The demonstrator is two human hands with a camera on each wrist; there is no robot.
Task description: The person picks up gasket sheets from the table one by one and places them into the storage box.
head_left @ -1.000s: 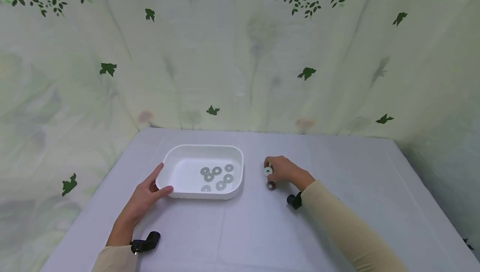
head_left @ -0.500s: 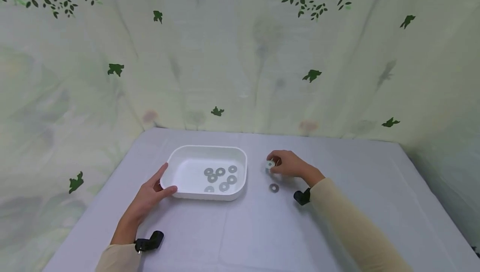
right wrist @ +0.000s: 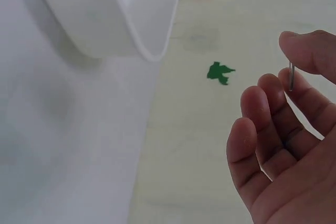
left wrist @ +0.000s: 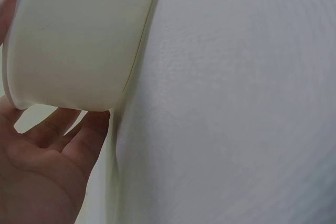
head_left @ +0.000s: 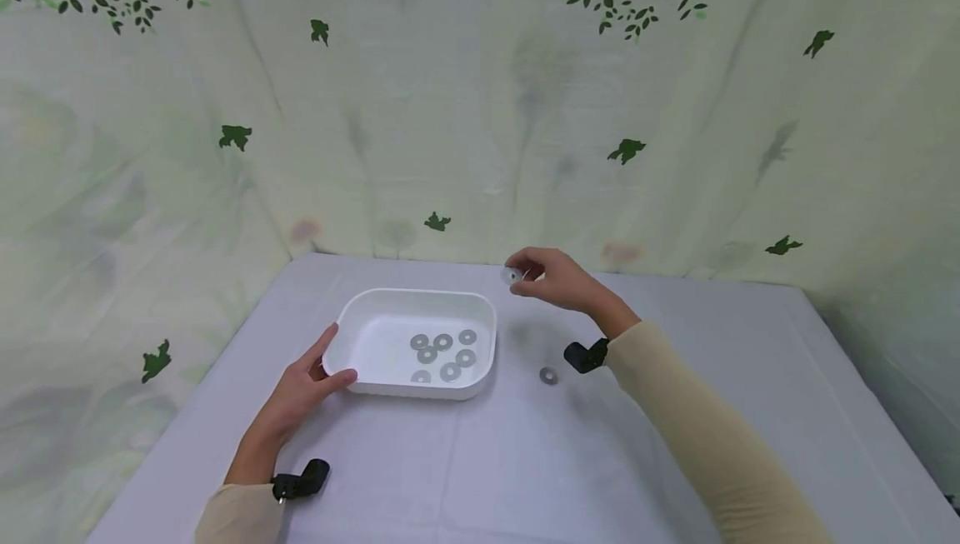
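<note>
My left hand [head_left: 296,394] grips the left end of a white plastic tray [head_left: 408,391], thumb at the front corner and fingers along the left side. In the left wrist view the fingertips press against the tray wall [left wrist: 73,51]. Several grey washers [head_left: 450,371] lie flat in the tray, mostly toward its right half. Raised above the table, beyond and right of the tray's back right corner, my right hand [head_left: 562,281] pinches one washer [head_left: 512,275] between thumb and index finger. The right wrist view shows that washer edge-on [right wrist: 292,77], with the other fingers loosely bent.
One more washer [head_left: 548,376] lies on the white-covered table [head_left: 510,461], right of the tray. A pale curtain [head_left: 480,111] with printed leaves and birds hangs behind the table. Each wrist wears a small black camera.
My right hand has lifted the washer off the table and carried it up and away toward the back, slightly left. The second washer stays on the table; the left hand keeps its grip.
</note>
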